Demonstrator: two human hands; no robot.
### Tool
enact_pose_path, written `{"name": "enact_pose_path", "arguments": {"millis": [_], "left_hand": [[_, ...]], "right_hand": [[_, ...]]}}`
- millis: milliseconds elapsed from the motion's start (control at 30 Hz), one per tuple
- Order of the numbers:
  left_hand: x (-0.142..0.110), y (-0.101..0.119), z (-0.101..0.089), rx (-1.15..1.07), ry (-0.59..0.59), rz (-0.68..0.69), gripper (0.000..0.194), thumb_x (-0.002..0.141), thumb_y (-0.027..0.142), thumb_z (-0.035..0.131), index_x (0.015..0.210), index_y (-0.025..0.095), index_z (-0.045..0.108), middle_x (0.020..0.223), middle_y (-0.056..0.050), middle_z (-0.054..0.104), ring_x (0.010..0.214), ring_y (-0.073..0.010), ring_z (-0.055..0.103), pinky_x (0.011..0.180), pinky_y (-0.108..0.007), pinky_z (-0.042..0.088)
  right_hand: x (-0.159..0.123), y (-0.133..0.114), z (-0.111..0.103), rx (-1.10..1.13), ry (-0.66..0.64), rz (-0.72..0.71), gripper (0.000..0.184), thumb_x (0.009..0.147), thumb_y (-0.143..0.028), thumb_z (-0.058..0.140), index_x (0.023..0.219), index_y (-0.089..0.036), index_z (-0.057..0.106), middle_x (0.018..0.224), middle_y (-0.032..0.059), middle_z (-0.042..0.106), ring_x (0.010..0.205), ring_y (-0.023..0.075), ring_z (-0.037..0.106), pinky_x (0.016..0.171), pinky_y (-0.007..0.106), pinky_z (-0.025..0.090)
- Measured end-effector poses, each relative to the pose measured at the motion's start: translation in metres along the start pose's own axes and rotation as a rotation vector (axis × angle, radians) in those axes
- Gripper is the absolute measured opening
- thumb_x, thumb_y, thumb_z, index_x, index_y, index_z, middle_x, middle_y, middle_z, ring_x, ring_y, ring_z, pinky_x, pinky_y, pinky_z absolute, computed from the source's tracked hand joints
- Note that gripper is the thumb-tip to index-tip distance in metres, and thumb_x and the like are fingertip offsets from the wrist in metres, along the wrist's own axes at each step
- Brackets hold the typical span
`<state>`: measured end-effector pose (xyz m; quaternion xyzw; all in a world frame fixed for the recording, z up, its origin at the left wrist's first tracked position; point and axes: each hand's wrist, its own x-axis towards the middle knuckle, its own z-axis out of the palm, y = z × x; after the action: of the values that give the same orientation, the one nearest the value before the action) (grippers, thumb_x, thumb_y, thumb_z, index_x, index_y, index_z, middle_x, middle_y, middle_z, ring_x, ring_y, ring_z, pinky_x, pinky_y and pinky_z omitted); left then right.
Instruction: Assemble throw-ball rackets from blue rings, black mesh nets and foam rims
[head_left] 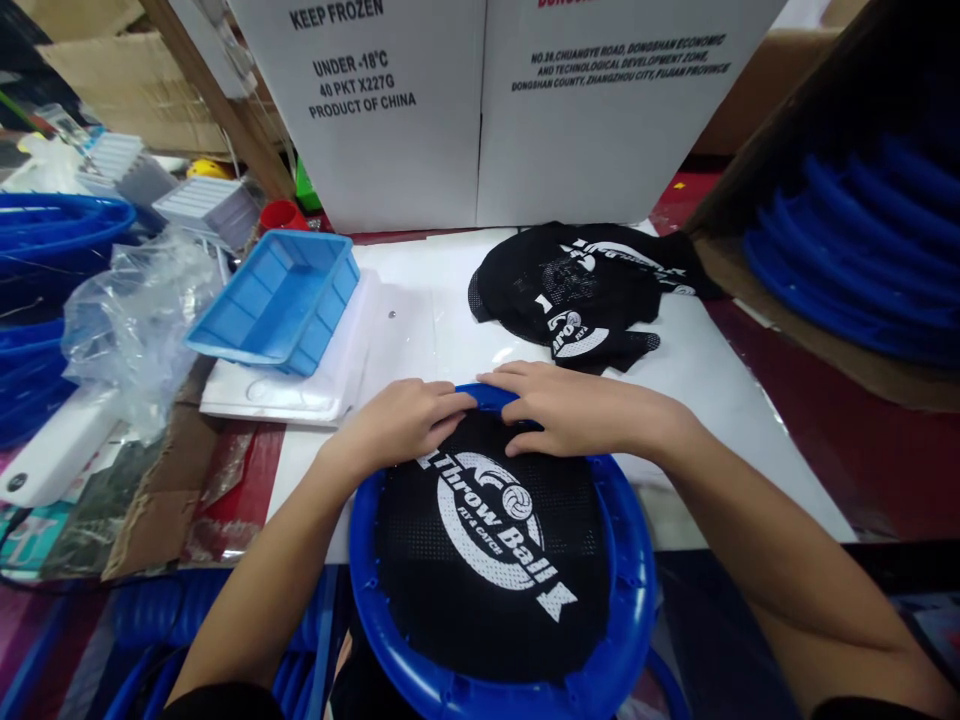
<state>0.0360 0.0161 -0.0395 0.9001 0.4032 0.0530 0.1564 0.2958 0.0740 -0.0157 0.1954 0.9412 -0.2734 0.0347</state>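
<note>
A round blue plastic ring (631,590) leans against the table's front edge, with black mesh fabric (420,590) printed "Throw Ball" lying across its inside. My left hand (409,420) is closed at the far part of the rim, fingertips on the edge and thumb over the mesh. Just beside it, my right hand (559,405) grips the same far rim, its fingers bent over the edge and its thumb on the mesh. Part of the rim and fabric edge is hidden beneath both hands. More black printed mesh pieces (577,290) lie loosely piled beyond the ring.
A light blue plastic tray (281,300) stands on white sheets at the left, near a clear plastic bag (139,320). A white printed carton (480,120) stands across the back. Blue rings are stacked in a box (855,270) at right; more blue rings (56,240) lie far left.
</note>
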Motion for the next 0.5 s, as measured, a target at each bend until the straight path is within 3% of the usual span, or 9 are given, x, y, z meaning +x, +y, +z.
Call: {"name": "enact_pose_path", "arguments": {"millis": [133,233,300,400,500], "left_hand": [[0.001,0.002,0.001,0.041,0.038,0.042,0.033,0.104,0.016,0.050,0.128,0.021,0.071,0.111,-0.011,0.072,0.092,-0.0229,0.071,0.080,-0.037,0.057],[0.004,0.004,0.003,0.034,0.126,0.125,0.043,0.098,0.006,0.049,0.130,0.023,0.070,0.133,-0.015,0.065,0.116,-0.0270,0.066,0.097,-0.044,0.057],[0.005,0.005,0.004,0.009,0.125,0.151,0.046,0.093,0.001,0.050,0.130,0.021,0.069,0.141,-0.015,0.061,0.127,-0.0295,0.062,0.106,-0.048,0.055],[0.005,0.005,0.005,-0.032,0.072,0.093,0.038,0.093,0.005,0.053,0.126,0.018,0.068,0.133,-0.014,0.065,0.121,-0.0296,0.064,0.104,-0.049,0.055],[0.003,0.005,0.002,-0.055,0.031,-0.001,0.020,0.105,0.022,0.052,0.113,0.017,0.070,0.117,-0.012,0.067,0.101,-0.0259,0.067,0.093,-0.044,0.056]], "right_hand": [[0.001,0.000,-0.003,-0.043,-0.056,0.007,0.012,0.096,-0.024,0.072,0.092,-0.016,0.079,0.145,0.0173,0.061,0.137,0.0373,0.054,0.115,0.056,0.046],[0.006,0.002,-0.005,-0.041,-0.015,0.012,0.007,0.096,-0.018,0.068,0.093,-0.016,0.075,0.127,0.0149,0.067,0.120,0.0324,0.061,0.103,0.049,0.051],[0.009,0.002,-0.005,-0.025,0.020,0.012,0.007,0.094,-0.014,0.066,0.091,-0.017,0.071,0.118,0.0132,0.068,0.108,0.0297,0.063,0.094,0.046,0.052],[0.012,0.005,-0.004,0.010,0.042,0.015,0.010,0.093,-0.014,0.064,0.084,-0.019,0.063,0.114,0.0120,0.068,0.099,0.0279,0.062,0.088,0.044,0.050],[0.012,0.010,-0.004,0.097,0.016,0.014,0.017,0.096,-0.023,0.064,0.081,-0.021,0.057,0.123,0.0127,0.067,0.108,0.0293,0.062,0.093,0.045,0.050]]}}
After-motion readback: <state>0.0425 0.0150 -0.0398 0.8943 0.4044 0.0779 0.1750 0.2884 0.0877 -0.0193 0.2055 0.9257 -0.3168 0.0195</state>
